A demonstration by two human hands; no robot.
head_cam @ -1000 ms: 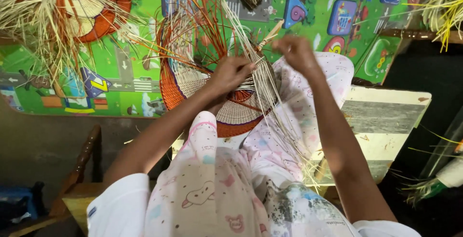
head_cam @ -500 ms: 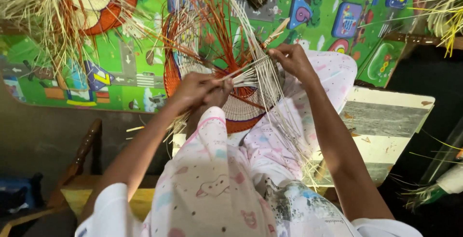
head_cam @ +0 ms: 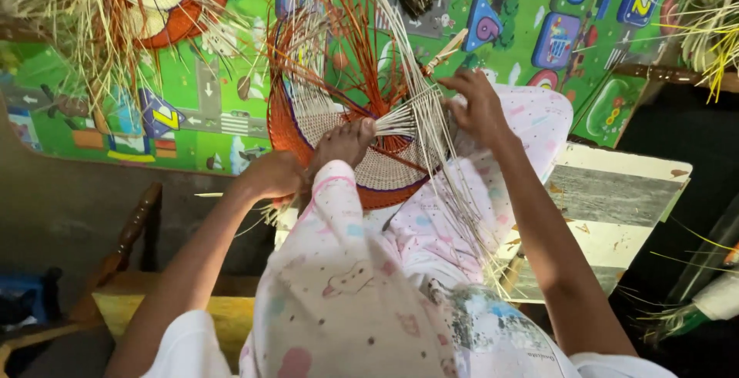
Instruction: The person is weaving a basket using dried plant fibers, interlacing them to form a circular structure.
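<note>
From the head view, a half-woven round basket rests tilted against the person's raised knee, its orange and pale base facing up and loose orange and straw-coloured strands fanning away over the green play mat. A bare foot presses on the weave and pins a bunch of pale strands with the toes. The left hand is curled low at the basket's near rim, seemingly closed on strand ends, though exactly what it grips is hidden by the knee. The right hand is closed on the fanned pale strands at the right rim, beside a small wooden stick. The work looks mid-weave: strands being sorted and tensioned around the rim. A next pass would call for keeping the foot firm and drawing one strand evenly through. A second unfinished basket lies upper left; a painted wooden bench stands at right.
</note>
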